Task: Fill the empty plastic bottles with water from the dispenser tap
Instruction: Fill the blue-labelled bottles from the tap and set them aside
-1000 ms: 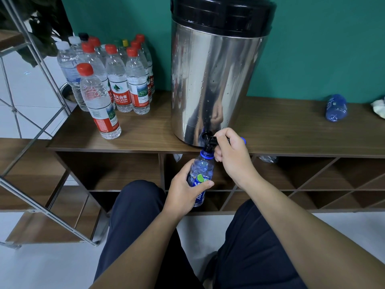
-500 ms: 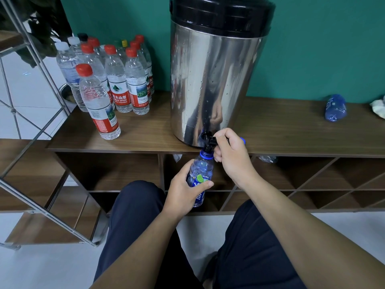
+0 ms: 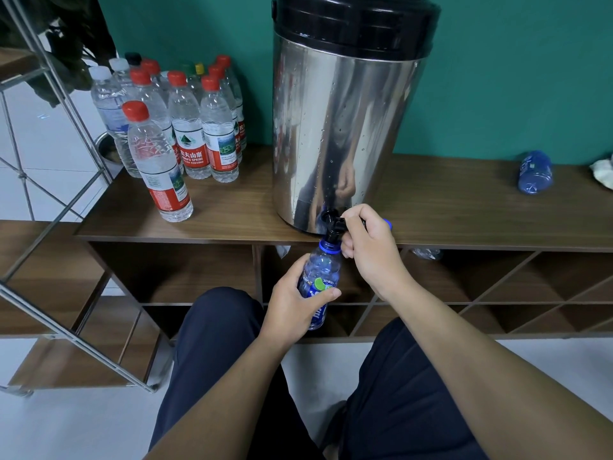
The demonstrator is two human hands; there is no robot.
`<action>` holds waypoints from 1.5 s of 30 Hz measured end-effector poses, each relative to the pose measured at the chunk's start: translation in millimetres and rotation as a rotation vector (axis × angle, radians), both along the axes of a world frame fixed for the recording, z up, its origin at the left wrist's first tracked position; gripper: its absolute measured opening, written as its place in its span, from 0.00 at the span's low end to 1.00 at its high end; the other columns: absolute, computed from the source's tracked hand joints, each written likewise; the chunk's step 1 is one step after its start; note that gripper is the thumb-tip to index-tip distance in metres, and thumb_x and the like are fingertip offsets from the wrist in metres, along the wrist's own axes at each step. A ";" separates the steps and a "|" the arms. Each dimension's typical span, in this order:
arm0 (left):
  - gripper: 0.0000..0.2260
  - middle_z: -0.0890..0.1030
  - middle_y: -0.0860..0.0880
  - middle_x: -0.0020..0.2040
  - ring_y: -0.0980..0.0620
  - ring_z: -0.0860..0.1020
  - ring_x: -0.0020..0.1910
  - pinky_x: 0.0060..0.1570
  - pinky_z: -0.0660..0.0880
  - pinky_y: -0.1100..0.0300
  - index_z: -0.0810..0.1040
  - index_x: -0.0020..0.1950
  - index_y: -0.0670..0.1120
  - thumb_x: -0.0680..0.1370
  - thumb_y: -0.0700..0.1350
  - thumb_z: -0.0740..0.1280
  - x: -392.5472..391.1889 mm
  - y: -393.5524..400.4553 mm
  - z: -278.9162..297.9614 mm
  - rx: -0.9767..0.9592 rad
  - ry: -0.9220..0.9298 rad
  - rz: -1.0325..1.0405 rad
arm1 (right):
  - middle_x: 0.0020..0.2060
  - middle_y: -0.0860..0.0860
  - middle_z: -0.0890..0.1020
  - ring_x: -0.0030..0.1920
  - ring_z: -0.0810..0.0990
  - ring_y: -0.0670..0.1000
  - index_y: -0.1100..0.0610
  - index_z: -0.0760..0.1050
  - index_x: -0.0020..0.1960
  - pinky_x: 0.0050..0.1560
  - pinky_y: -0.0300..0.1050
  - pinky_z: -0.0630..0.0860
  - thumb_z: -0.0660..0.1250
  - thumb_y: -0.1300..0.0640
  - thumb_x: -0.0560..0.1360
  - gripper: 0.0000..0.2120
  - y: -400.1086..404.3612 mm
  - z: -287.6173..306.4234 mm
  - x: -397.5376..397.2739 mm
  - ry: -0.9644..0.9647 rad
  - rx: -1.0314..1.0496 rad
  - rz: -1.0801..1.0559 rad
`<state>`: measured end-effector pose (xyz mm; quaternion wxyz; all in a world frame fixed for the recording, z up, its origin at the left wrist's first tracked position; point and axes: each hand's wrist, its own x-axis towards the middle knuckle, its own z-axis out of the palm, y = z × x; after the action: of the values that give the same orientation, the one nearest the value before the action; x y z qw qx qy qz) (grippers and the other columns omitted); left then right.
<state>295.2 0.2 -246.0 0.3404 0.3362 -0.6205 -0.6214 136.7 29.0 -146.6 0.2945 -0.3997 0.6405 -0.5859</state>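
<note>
**Filling at the tap**

Nothing much has shifted in the last second — both hands hold as they were. Left hand (image 3: 293,295) wraps the blue bottle (image 3: 318,283) round its middle, thumb across the label, keeping the open neck up under the tap (image 3: 333,227) so water should drop straight in. Right hand (image 3: 368,247) curls round the tap lever, just above the neck, with a blue cap (image 3: 386,224) peeping behind its knuckles. Dispenser (image 3: 345,134) sits at the shelf (image 3: 232,224) edge, so the bottle hangs free beneath the fingers. Water level — can't tell.

Both hands (image 3: 292,298) forward, fingers (image 3: 326,292) curled.
</note>
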 end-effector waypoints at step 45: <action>0.30 0.87 0.51 0.65 0.49 0.86 0.65 0.71 0.81 0.42 0.79 0.75 0.52 0.76 0.44 0.85 -0.6 -2.3 -5.4 0.010 0.004 -0.006 | 0.31 0.50 0.65 0.33 0.64 0.50 0.67 0.69 0.53 0.36 0.47 0.67 0.60 0.58 0.90 0.12 1.0 1.1 -1.4 0.006 0.017 0.017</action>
<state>294.6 -2.1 -251.4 0.3378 0.3349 -0.6177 -0.6263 135.3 29.9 -145.5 0.3011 -0.4043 0.6430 -0.5766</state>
